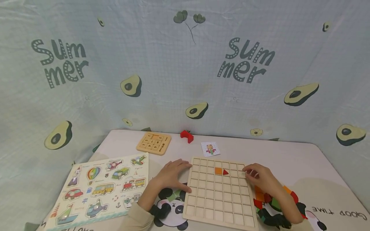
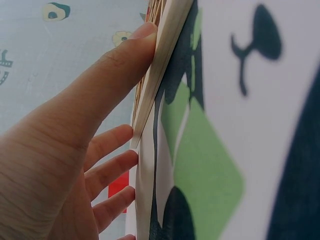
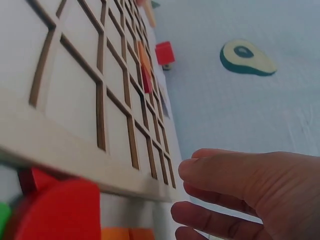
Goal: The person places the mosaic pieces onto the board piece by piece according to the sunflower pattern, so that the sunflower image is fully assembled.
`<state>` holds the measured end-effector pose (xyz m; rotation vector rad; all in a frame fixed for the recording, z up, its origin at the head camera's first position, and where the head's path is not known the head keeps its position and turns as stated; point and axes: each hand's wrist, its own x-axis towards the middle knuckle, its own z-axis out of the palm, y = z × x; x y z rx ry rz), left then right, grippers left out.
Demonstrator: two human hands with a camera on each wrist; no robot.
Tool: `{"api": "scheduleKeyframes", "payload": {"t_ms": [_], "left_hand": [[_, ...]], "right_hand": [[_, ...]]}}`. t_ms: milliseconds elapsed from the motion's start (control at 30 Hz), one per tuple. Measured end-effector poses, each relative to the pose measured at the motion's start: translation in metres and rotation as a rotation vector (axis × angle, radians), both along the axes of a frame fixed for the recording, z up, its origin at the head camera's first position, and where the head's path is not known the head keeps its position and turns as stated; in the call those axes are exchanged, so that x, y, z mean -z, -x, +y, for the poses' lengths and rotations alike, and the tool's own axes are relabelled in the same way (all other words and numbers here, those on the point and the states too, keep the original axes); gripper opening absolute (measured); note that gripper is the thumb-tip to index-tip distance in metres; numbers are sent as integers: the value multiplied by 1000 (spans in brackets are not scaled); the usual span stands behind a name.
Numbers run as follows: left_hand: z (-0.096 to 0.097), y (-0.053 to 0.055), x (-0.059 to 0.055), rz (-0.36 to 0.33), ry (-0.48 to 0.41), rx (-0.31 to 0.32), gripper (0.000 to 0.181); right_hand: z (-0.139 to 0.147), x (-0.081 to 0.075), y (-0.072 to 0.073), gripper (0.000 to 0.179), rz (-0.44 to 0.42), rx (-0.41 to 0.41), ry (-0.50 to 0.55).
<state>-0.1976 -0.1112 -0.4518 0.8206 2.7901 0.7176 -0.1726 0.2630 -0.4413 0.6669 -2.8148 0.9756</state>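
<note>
A wooden grid board (image 1: 218, 192) lies in front of me, with an orange square tile (image 1: 218, 170) and a red triangle tile (image 1: 225, 172) side by side in its upper cells. My left hand (image 1: 173, 175) rests against the board's left edge, thumb and fingers spread; the thumb (image 2: 125, 55) touches the rim in the left wrist view. By the upper right edge is my right hand (image 1: 261, 178), its fingers loosely bent with nothing visible between them. A small pattern card (image 1: 210, 149) with a flower picture on a grid lies behind the board.
Loose coloured blocks (image 1: 276, 203) lie partly under the right forearm. At the left is a picture puzzle board (image 1: 101, 189) with vehicles. Toward the back sit a wooden number slide puzzle (image 1: 154, 143) and a red block (image 1: 187, 136), before a hanging cloth (image 1: 162, 64).
</note>
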Motion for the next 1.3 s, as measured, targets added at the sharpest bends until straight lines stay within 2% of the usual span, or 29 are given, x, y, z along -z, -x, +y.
{"api": "scheduleKeyframes", "payload": {"t_ms": [267, 567, 800, 900, 1033, 1300], "left_hand": [[0, 1, 1, 4, 6, 4, 86], [-1, 1, 2, 13, 7, 9, 87], [-1, 1, 2, 11, 2, 6, 86], [-1, 1, 2, 13, 1, 4, 86], [-1, 1, 3, 20, 5, 0, 87], [-1, 1, 4, 12, 0, -2, 86]], "right_hand": [[18, -4, -2, 14, -8, 80, -28], [42, -9, -5, 16, -135, 157, -32], [58, -12, -5, 16, -202, 204, -112], [61, -13, -5, 15, -237, 205, -116], [65, -13, -5, 14, -303, 135, -83], [73, -13, -6, 17, -389, -137, 7]]}}
